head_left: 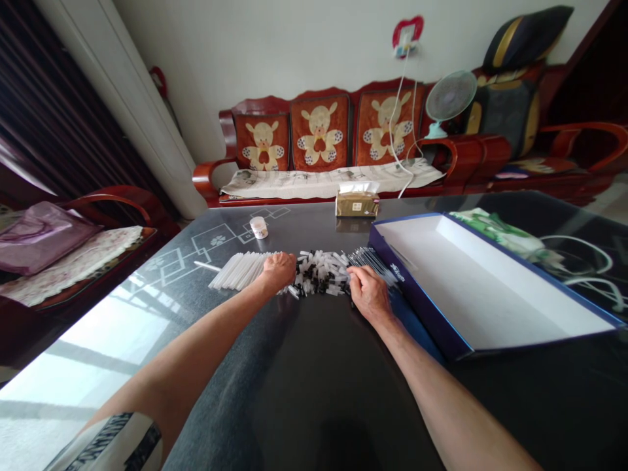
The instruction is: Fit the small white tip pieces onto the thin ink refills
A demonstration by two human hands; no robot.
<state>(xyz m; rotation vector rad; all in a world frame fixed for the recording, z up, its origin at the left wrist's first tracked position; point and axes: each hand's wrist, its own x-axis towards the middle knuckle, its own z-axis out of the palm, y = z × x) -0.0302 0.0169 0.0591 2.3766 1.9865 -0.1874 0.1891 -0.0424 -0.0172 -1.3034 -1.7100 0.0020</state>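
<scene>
My left hand is closed at the right end of a row of white translucent pen barrels; what its fingers hold, if anything, is hidden. Between my hands lies a loose pile of small white and black pen parts. My right hand is pinched at the right edge of this pile, and anything in its fingertips is too small to make out. Just beyond it lies a bundle of thin pen refills, partly covered by the hand. A single white stick pokes out left of the barrels.
A large blue box tray with a white inside stands close on the right. Behind the pile are a small white tub and a tissue box. A green-and-white bag and white cable lie beyond the tray.
</scene>
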